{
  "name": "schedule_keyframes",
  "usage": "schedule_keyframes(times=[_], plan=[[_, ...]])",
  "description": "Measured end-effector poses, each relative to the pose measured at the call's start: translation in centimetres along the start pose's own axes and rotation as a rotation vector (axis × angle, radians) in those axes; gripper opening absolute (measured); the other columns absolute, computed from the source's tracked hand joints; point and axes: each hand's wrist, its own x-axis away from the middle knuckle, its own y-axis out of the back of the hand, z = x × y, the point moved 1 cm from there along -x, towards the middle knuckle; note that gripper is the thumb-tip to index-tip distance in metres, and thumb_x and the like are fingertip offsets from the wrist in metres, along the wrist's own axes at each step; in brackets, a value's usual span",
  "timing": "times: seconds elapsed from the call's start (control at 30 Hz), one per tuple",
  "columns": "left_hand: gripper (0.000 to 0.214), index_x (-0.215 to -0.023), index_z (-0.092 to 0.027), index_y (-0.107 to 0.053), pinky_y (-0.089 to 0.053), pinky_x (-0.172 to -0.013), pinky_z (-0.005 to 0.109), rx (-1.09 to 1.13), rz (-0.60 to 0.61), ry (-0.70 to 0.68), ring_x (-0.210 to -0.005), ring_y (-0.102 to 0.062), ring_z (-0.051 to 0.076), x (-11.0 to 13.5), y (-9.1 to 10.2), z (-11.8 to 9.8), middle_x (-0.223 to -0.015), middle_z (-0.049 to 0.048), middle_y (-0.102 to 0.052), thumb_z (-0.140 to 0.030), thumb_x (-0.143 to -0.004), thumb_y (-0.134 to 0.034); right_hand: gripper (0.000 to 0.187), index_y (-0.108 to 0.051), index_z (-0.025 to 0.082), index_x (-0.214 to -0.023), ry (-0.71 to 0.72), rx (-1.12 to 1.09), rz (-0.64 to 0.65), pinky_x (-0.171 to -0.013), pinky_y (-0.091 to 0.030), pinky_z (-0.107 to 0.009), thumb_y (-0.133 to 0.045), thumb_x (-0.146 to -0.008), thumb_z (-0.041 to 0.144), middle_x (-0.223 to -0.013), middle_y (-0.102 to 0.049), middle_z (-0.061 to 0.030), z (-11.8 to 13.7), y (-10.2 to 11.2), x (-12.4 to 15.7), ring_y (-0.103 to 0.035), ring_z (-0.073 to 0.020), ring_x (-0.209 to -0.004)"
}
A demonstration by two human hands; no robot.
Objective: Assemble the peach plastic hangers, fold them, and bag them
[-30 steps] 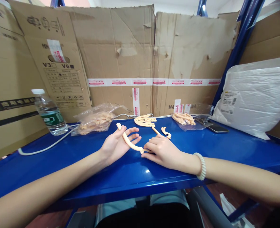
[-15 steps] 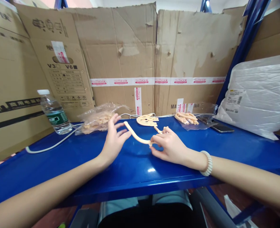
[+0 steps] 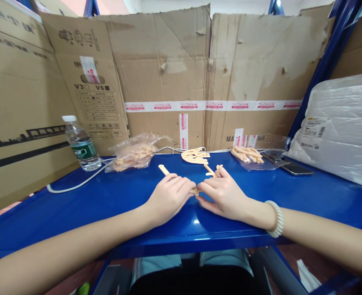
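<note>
While the left hand [image 3: 171, 198] is wrapped over a cream strip [image 3: 163, 169], the right hand [image 3: 222, 192] pinches its near end (partly hidden by fingers).

Bright light, small white glare on blue tabletop [image 3: 196, 219]

On the surface [image 3: 122, 205], clockwise from the hands [image 3: 171, 198]: bottle [image 3: 82, 149] at ten o'clock, left bag [image 3: 134, 156] at eleven, strips [image 3: 195, 155] at twelve, right bag [image 3: 247, 155] at one, phone [image 3: 297, 168] at two; cardboard [image 3: 168, 82] behind.
</note>
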Motion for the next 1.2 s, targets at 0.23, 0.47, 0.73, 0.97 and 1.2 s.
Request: schedule_keyframes(times=[0.23, 0.47, 0.73, 0.97, 1.2], plan=[[0.017, -0.085, -0.016, -0.054, -0.041, -0.071, 0.036, -0.126, 0.14, 0.001, -0.073, -0.056, 0.022, 0.1, -0.1, -0.3, -0.079, 0.0047, -0.061, -0.021, -0.097, -0.042, 0.026, -0.057, 0.015, -0.071, 0.018, 0.023, 0.0, -0.074, -0.027, -0.034, -0.047, -0.093, 0.026, -0.061, -0.058, -0.0004, 0.2, -0.1, 0.1, -0.042, -0.0135, -0.055], [0.016, -0.084, -0.018, -0.052, -0.034, -0.066, 0.033, -0.03, 0.227, 0.022, -0.067, -0.055, 0.018, 0.2, 0.0, -0.2, -0.075, 0.0012, -0.061, -0.018, -0.096, -0.042, 0.025, -0.057, 0.017, -0.078, -0.074, -0.199, 0.066, -0.077, -0.025, -0.034, -0.054, -0.093, 0.036, -0.065, -0.064, 0.0009, -0.3, -0.6, 0.6, -0.047, -0.0132, -0.057], [0.026, -0.08, -0.017, -0.054, -0.034, -0.07, 0.034, -0.03, 0.109, -0.075, -0.068, -0.053, 0.017, 0.3, 0.3, 0.4, -0.073, 0.0024, -0.061, -0.012, -0.095, -0.035, 0.019, -0.058, 0.018, -0.078, -0.232, -0.504, 0.166, -0.079, -0.029, -0.032, -0.057, -0.09, 0.033, -0.053, -0.05, 0.0083, -0.5, -0.1, 0.0, -0.043, -0.0098, -0.051], [0.021, -0.102, -0.015, -0.053, -0.039, -0.081, 0.034, 0.139, 0.176, -0.112, -0.078, -0.057, 0.017, -0.1, 0.6, 2.1, -0.091, 0.0052, -0.067, -0.022, -0.102, -0.034, 0.013, -0.061, 0.018, -0.094, -0.196, -0.417, 0.183, -0.083, -0.036, -0.035, -0.053, -0.095, 0.028, -0.09, -0.062, -0.0051, -3.6, -0.9, 0.0, -0.055, -0.0196, -0.089], [0.013, -0.098, -0.018, -0.058, -0.042, -0.093, 0.034, 0.277, 0.298, -0.083, -0.099, -0.056, 0.019, -0.1, 0.0, 2.9, -0.1, 0.0052, -0.067, -0.018, -0.098, -0.045, 0.013, -0.065, 0.018, -0.098, -0.138, -0.384, 0.298, -0.088, -0.042, -0.04, -0.053, -0.095, 0.022, -0.106, -0.058, -0.0094, -4.8, -3.1, 0.3, -0.054, -0.0226, -0.101]])
